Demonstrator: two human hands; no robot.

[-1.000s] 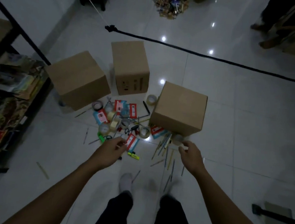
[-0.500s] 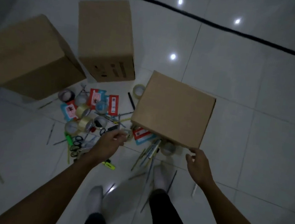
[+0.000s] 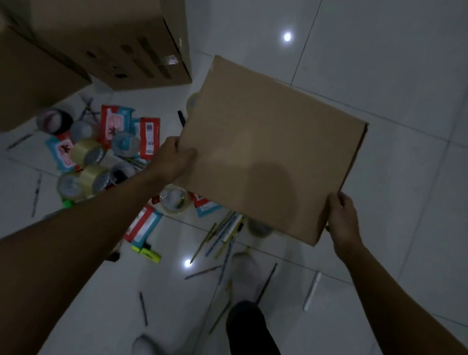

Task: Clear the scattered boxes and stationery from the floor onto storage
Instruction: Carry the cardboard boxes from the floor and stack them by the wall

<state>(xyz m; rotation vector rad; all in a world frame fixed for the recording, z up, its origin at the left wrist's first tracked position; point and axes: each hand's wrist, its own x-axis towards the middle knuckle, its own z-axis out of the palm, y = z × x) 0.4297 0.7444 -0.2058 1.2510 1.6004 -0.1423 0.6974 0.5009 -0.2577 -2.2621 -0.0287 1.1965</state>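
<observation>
A closed brown cardboard box fills the middle of the view. My left hand grips its left edge, thumb on top. At the box's near right corner my right hand holds on with curled fingers. Two more cardboard boxes stand at the upper left, one large and one at the far left. Tape rolls, red and blue packets, a yellow highlighter and several pens lie scattered on the floor under and left of the held box.
The floor is glossy white tile with light glare. My feet in white socks stand among loose pens. A white marker lies at the right. Bare tile spreads to the right and far side.
The view has dropped closer to the floor. Both hands have reached the near box and taken hold of it, left at its left edge, right at its near right corner.
</observation>
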